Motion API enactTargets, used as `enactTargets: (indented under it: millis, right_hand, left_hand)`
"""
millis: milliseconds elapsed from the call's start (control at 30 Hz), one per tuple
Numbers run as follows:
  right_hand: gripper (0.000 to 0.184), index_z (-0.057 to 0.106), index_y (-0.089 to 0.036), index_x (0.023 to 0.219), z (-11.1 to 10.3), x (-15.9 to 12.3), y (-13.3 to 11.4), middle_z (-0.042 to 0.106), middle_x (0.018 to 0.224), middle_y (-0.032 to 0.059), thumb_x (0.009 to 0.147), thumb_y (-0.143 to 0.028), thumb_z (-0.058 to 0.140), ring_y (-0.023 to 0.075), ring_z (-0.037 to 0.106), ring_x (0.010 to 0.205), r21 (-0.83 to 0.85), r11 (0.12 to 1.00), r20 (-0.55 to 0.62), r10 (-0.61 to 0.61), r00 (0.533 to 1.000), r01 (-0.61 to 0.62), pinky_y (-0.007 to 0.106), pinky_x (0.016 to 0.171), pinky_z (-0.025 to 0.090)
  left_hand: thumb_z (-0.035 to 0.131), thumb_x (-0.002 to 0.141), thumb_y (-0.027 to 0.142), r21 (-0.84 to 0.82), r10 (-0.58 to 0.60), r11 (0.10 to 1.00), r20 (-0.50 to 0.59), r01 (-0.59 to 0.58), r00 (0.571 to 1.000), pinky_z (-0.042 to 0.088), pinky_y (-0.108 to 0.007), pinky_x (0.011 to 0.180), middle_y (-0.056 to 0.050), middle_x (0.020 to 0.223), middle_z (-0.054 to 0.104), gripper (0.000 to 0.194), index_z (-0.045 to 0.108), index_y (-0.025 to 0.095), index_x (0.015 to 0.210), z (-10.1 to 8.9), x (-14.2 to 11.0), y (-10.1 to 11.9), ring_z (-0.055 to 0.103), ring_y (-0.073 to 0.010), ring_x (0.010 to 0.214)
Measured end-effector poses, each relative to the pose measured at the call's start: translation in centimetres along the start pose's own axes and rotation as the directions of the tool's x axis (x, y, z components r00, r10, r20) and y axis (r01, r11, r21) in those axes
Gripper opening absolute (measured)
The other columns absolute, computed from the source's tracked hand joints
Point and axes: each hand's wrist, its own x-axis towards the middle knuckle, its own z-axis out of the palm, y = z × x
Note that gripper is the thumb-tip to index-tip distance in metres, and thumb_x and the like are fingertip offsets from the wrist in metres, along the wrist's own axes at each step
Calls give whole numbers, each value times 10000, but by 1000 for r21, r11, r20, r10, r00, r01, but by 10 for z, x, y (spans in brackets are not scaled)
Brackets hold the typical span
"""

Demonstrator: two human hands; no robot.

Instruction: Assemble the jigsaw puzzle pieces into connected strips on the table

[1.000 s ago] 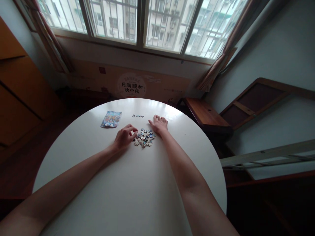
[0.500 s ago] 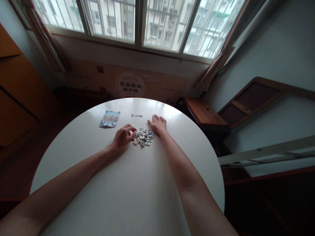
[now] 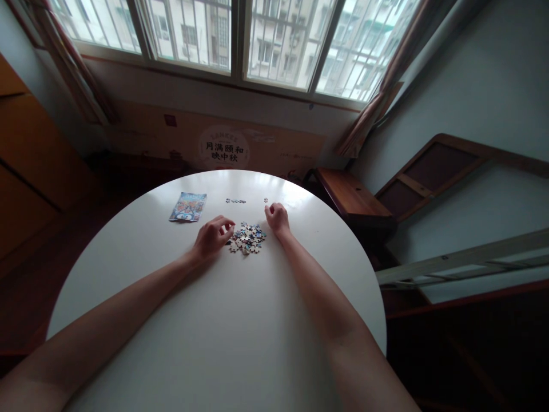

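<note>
A loose pile of jigsaw puzzle pieces (image 3: 247,238) lies on the round white table (image 3: 214,332). At the pile's left edge is my left hand (image 3: 213,233), its thumb and index finger curved together in a pinch; whatever is between the tips is too small to make out. My right hand (image 3: 278,217) rests just beyond the pile's right side with its fingers curled in, so its grip is hidden. One single puzzle piece (image 3: 266,199) lies right past its knuckles. Farther left, a short row of puzzle pieces (image 3: 235,201) lies behind the pile.
A colourful printed packet (image 3: 187,206) lies flat at the back left of the table. Beyond the table's far right edge stands a wooden bench (image 3: 351,191). Barred windows (image 3: 193,34) and a wall poster (image 3: 257,143) are behind.
My right hand has drawn back toward me and its spread fingers have curled in, exposing a single puzzle piece beyond it. My left hand stays pinched by the pile.
</note>
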Motion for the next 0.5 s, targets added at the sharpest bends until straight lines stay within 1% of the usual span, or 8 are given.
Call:
enactTargets:
  millis: [67,100,167,200,267,333,433,500]
  right_hand:
    - [438,602,-187,597,-2,1,5,627,734,55,909,-413,393,171,579,709,107,994,17,36,999,-38,284,768,438]
    - [513,574,-191,530,-3,2,7,632,713,54,921,-439,353,161,589,687,177,982,26,59,998,-63,280,779,440]
    - [619,535,-195,454,-5,1,11,657,736,61,944,-440,246,147,618,726,322,943,22,88,996,-90,261,824,435]
    - [636,534,-194,445,-7,-1,12,671,779,69,946,-422,216,144,627,771,370,924,15,95,995,-94,254,845,431]
    - [606,583,-181,480,-9,-4,14,685,931,85,930,-366,223,148,623,880,410,908,-2,99,995,-89,252,883,425]
    - [534,668,-161,591,-11,-8,14,657,1093,95,898,-301,253,158,598,979,400,912,-14,105,994,-91,267,904,423]
    - [500,730,-139,763,-12,-13,14,599,1202,111,874,-242,254,172,568,1034,371,924,-28,115,993,-96,299,935,410]
    - [506,742,-141,785,-12,-16,12,558,1245,108,870,-236,252,186,544,1067,348,932,-40,120,992,-98,313,954,400]
  left_hand:
    - [510,852,308,3,-1,1000,4,1,1000,436,-227,579,-14,796,624,186,649,184,850,0,0,-1,564,-102,576]
    - [511,851,309,4,-2,1000,4,2,1000,436,-228,580,-13,792,625,184,647,184,847,1,0,-1,565,-104,578]
    - [514,849,309,0,-12,1000,4,12,1000,437,-230,581,-9,783,628,181,645,186,871,1,0,-2,567,-106,580]
    - [515,848,309,-4,-19,1000,5,19,1000,437,-231,580,-7,778,631,183,644,188,893,1,0,-2,567,-108,580]
    - [518,846,312,-17,-31,999,8,31,999,440,-233,577,-4,770,637,195,641,190,937,1,0,-2,571,-113,586]
    - [519,846,317,-27,-36,999,12,37,999,445,-236,576,-6,765,643,206,641,187,950,2,0,-2,573,-116,589]
    - [516,848,327,-41,-42,998,16,42,999,453,-237,573,-13,770,648,217,643,180,944,2,0,-3,573,-116,590]
    - [513,852,331,-51,-40,998,17,41,999,455,-235,569,-17,774,646,219,645,177,935,2,0,-5,571,-114,590]
